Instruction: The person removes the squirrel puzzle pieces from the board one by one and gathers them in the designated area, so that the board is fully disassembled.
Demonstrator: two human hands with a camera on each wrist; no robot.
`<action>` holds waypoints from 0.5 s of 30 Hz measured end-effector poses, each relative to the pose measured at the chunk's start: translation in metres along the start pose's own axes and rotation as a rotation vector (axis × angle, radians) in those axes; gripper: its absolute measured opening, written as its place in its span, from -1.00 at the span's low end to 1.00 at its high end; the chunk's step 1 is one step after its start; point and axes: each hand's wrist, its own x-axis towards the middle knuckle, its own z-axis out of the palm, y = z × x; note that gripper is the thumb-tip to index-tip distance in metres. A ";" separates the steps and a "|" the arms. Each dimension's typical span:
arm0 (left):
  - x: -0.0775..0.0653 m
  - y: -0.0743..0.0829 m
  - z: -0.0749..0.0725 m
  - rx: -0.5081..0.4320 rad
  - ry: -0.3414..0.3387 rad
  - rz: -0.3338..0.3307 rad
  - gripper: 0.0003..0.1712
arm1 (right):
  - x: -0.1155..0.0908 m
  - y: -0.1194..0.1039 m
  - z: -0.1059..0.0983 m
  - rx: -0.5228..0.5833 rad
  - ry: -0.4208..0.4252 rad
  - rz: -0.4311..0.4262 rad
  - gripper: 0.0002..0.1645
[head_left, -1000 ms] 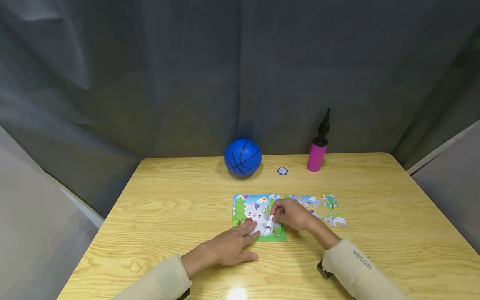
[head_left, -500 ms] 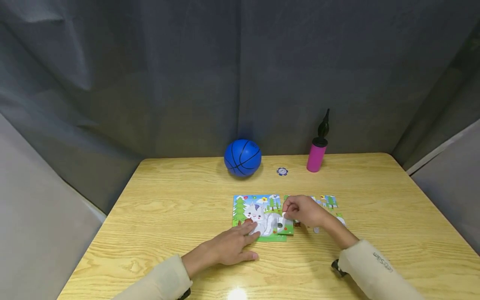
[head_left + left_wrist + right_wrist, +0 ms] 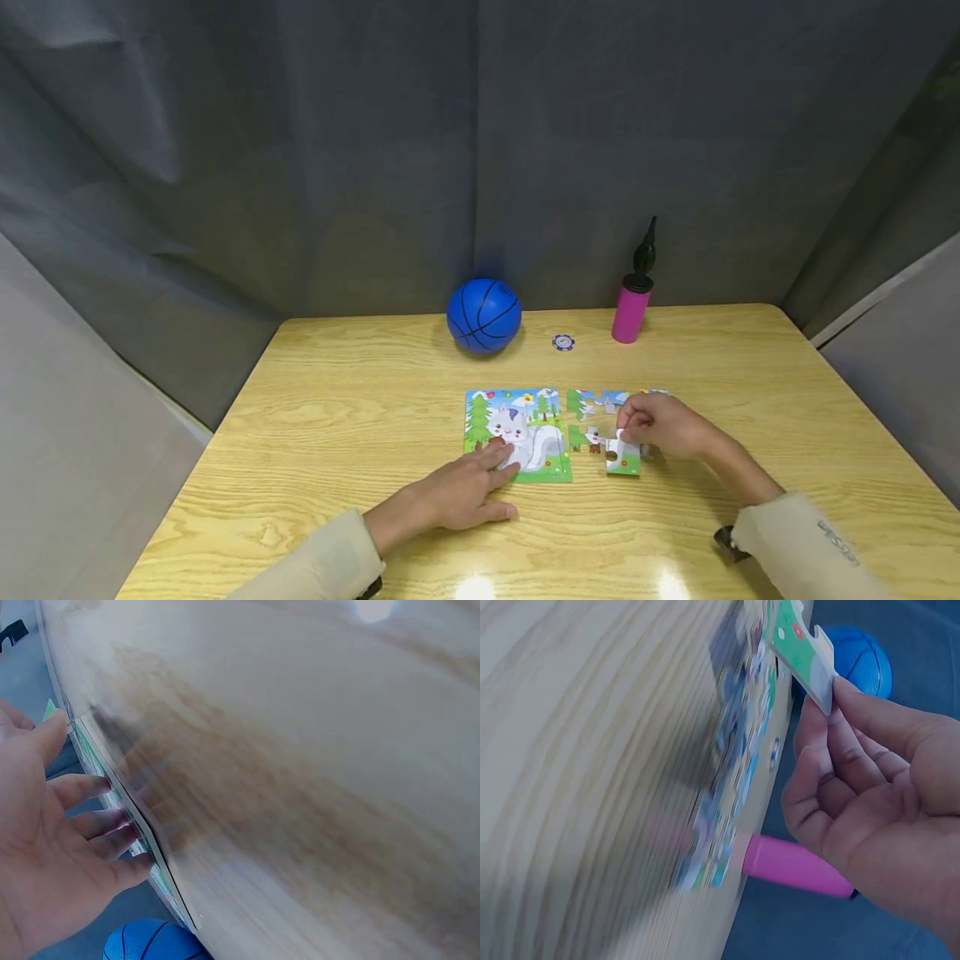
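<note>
A picture board (image 3: 552, 429) with a white squirrel, green trees and sky lies flat on the wooden table. My left hand (image 3: 468, 492) rests over its lower left part, fingers spread. To the right of the board, my right hand (image 3: 663, 423) pinches a jigsaw puzzle piece (image 3: 627, 463) between thumb and fingers. That piece shows green grass, a red flower and part of the white tail; in the right wrist view the puzzle piece (image 3: 801, 651) is held up by one corner. Loose puzzle pieces (image 3: 579, 406) lie in two rows around and under this hand, some hidden by it.
A blue ball (image 3: 483, 317) with black lines sits at the table's back edge. To its right lie a blue and white poker chip (image 3: 563, 342) and a pink hand pump (image 3: 632, 312) with a black nozzle, standing upright. Dark curtain (image 3: 375, 167) hangs behind the table.
My right hand has moved right, from the board to over the loose pieces, carrying the puzzle piece. My left hand has stayed on the board.
</note>
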 end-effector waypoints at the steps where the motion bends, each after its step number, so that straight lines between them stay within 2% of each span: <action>1: 0.000 0.000 0.000 0.001 0.000 0.001 -0.23 | -0.003 0.002 -0.003 0.002 -0.007 -0.002 -0.90; 15: 0.000 -0.001 0.002 -0.005 0.005 0.006 -0.23 | -0.028 0.031 -0.024 -0.011 -0.043 0.031 -0.87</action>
